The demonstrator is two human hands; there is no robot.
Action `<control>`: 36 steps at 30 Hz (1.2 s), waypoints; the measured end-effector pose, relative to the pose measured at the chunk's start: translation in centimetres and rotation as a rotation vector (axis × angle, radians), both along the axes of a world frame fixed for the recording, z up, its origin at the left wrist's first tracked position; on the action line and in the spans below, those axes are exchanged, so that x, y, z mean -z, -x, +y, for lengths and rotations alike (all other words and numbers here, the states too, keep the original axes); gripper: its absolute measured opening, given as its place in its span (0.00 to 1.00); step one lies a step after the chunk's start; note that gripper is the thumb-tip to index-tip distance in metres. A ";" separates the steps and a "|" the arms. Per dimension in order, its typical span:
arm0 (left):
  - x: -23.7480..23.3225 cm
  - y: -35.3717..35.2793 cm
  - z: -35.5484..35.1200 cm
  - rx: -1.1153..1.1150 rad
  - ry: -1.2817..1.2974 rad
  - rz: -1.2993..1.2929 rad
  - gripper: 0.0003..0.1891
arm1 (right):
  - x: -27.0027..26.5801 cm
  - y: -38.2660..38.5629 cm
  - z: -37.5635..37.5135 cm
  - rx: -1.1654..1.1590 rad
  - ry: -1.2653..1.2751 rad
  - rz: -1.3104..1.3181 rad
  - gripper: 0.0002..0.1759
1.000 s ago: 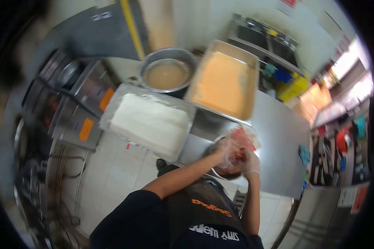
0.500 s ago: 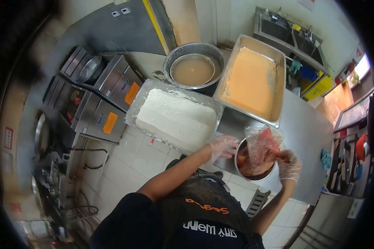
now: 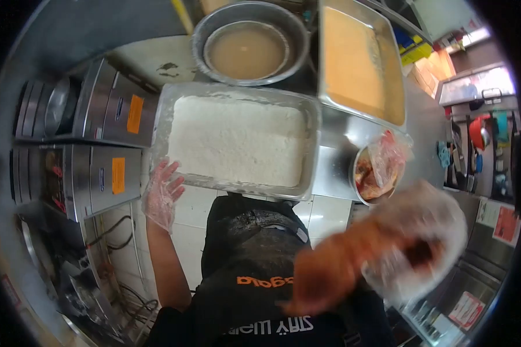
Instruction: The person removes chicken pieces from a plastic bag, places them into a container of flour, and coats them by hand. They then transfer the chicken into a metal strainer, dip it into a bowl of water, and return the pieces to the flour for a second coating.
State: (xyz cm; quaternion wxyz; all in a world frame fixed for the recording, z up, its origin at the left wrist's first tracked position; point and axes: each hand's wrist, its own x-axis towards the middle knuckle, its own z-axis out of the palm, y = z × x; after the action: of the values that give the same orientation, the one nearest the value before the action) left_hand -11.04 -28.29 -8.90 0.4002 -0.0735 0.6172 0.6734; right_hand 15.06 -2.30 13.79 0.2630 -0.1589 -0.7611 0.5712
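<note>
Head cam, the only view: right hand (image 3: 434, 217), in a clear plastic glove, has its fingers closed on a reddish piece of raw meat (image 3: 336, 260). Meat sticks out from the fingers toward the person's front, above the apron (image 3: 255, 243) (motion blur, so exact finger placement is unclear). Left hand (image 3: 163, 196), also gloved, holds nothing; fingers spread wide, right by the near left corner of the flour tray; can't tell if they touch it.

Writing: orange and white lettering on the dark clothing, upside down to the camera; orange reads roughly "agola", partly covered. Orange labels (image 3: 135, 114) on the metal units (image 3: 101, 173) at left, print too small to read.

Containers: flour tray (image 3: 316, 136) holds white powder (image 3: 237, 139), surface uneven. Beyond it, round basin (image 3: 298, 46) with a smaller round vessel inside, cloudy brownish liquid (image 3: 246, 55) in that. Deep metal tray (image 3: 362, 114) on the table (image 3: 336, 141) holds orange powder (image 3: 353, 63). Nearer, a round pot (image 3: 353, 184) has more raw meat plus a crumpled plastic bag (image 3: 388, 155) at its far side.
</note>
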 end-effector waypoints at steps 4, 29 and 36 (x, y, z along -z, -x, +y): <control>1.2 3.4 -3.6 -0.109 0.053 -0.002 0.27 | 6.6 7.9 -0.8 0.211 -0.278 -0.317 0.11; -1.2 -4.0 7.7 0.138 -0.010 0.186 0.26 | 26.0 -24.4 21.8 0.251 -0.413 -1.097 0.17; 1.3 -9.0 10.3 0.128 -0.061 0.156 0.24 | 31.7 -25.9 24.8 0.409 -0.434 -1.115 0.20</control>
State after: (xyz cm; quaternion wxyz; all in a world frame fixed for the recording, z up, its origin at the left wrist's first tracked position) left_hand -2.07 -17.99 -10.16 0.3953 0.0310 0.6291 0.6686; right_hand 41.01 22.48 -17.93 -0.0431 -0.5179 -0.8366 0.1733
